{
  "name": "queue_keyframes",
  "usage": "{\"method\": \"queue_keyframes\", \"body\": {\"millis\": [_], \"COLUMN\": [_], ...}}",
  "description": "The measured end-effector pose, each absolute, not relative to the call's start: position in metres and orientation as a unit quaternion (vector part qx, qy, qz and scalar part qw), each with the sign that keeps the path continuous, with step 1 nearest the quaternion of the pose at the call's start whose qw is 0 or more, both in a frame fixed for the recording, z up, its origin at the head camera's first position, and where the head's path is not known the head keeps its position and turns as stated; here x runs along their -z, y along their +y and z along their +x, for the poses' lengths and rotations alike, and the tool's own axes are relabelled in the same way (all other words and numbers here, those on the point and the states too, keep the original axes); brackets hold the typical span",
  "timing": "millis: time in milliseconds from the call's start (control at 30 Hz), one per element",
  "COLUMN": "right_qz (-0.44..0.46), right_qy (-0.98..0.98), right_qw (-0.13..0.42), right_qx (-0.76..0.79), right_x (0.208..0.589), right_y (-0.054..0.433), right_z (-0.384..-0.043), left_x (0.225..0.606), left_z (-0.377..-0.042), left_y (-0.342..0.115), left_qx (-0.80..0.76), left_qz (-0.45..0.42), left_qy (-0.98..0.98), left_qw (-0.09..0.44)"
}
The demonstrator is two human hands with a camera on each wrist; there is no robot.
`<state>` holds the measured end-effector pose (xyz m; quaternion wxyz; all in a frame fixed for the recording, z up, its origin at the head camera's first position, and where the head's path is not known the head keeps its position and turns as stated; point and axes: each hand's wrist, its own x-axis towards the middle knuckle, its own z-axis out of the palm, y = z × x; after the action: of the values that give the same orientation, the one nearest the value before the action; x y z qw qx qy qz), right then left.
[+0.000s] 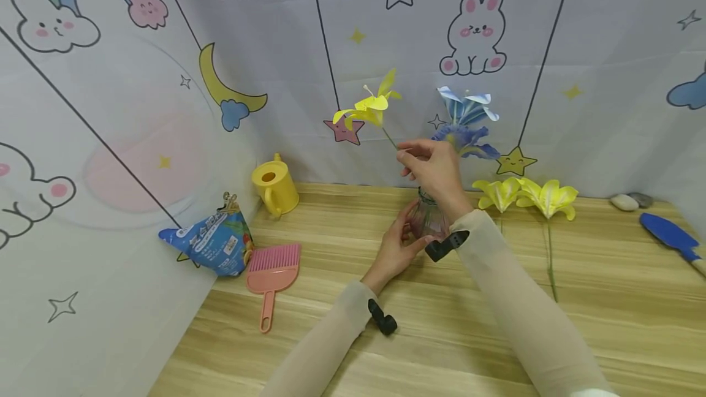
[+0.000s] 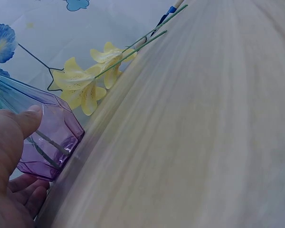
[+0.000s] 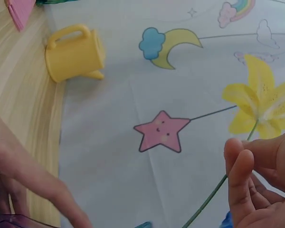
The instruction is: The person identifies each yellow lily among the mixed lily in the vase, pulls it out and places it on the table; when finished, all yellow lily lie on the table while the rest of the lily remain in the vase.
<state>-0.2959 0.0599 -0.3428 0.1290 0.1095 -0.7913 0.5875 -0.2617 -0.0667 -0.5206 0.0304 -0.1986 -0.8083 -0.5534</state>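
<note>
My right hand [image 1: 437,169] pinches the green stem of a yellow lily [image 1: 371,106] between thumb and fingers, up above the table. The bloom tilts to the left; in the right wrist view the stem [image 3: 205,203] runs down past my fingertips. My left hand [image 1: 394,249] grips a faceted glass vase [image 1: 429,218], thumb on one side and fingers on the other. The glass fades from blue-green to purple [image 2: 50,116], with stems standing inside it. Blue flowers [image 1: 469,109] rise behind my right hand, which hides part of them and the vase's neck.
Two yellow lilies [image 1: 551,199] lie on the wooden table right of the vase. Farther right are pebbles [image 1: 624,202] and a blue trowel [image 1: 667,233]. To the left stand a yellow watering can [image 1: 276,187], a clipped blue bag [image 1: 215,244] and a pink dustpan with brush [image 1: 273,271].
</note>
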Motion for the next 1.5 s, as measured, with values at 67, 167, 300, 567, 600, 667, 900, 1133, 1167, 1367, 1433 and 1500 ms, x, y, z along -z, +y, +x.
{"method": "queue_keyframes", "body": {"millis": [67,167,300,567,600,667,900,1133,1167,1367,1433,1500], "right_qz": [0.110,0.117,0.127,0.117,0.115,0.108,0.085,0.057,0.053,0.020,0.007,-0.005], "right_qy": [-0.785,-0.775,-0.771,-0.761,-0.760,-0.754,-0.740,-0.715,-0.713,-0.702,-0.702,-0.702], "right_qw": [0.144,0.172,0.197,0.219,0.220,0.221,0.240,0.253,0.254,0.269,0.272,0.274], "right_qx": [-0.593,-0.597,-0.592,-0.599,-0.601,-0.608,-0.623,-0.649,-0.652,-0.659,-0.658,-0.658], "right_x": [0.336,0.326,0.315,0.308,0.308,0.308,0.309,0.310,0.311,0.318,0.321,0.324], "right_y": [0.058,0.058,0.060,0.080,0.085,0.094,0.126,0.160,0.165,0.194,0.202,0.210], "right_z": [-0.294,-0.292,-0.289,-0.275,-0.273,-0.268,-0.256,-0.246,-0.245,-0.237,-0.235,-0.233], "left_x": [0.521,0.522,0.523,0.521,0.521,0.521,0.519,0.519,0.519,0.521,0.521,0.522], "left_z": [-0.262,-0.262,-0.262,-0.262,-0.262,-0.263,-0.260,-0.260,-0.260,-0.261,-0.262,-0.262], "left_y": [-0.066,-0.065,-0.064,-0.060,-0.060,-0.060,-0.063,-0.064,-0.064,-0.062,-0.062,-0.062], "left_qx": [0.551,0.545,0.542,0.542,0.542,0.541,0.543,0.548,0.548,0.540,0.538,0.537], "left_qz": [-0.202,-0.205,-0.204,-0.197,-0.196,-0.195,-0.181,-0.178,-0.178,-0.178,-0.179,-0.180], "left_qy": [-0.809,-0.813,-0.815,-0.817,-0.817,-0.818,-0.819,-0.817,-0.817,-0.822,-0.823,-0.823], "left_qw": [0.033,0.035,0.034,0.033,0.032,0.030,0.027,0.034,0.035,0.035,0.035,0.035]}}
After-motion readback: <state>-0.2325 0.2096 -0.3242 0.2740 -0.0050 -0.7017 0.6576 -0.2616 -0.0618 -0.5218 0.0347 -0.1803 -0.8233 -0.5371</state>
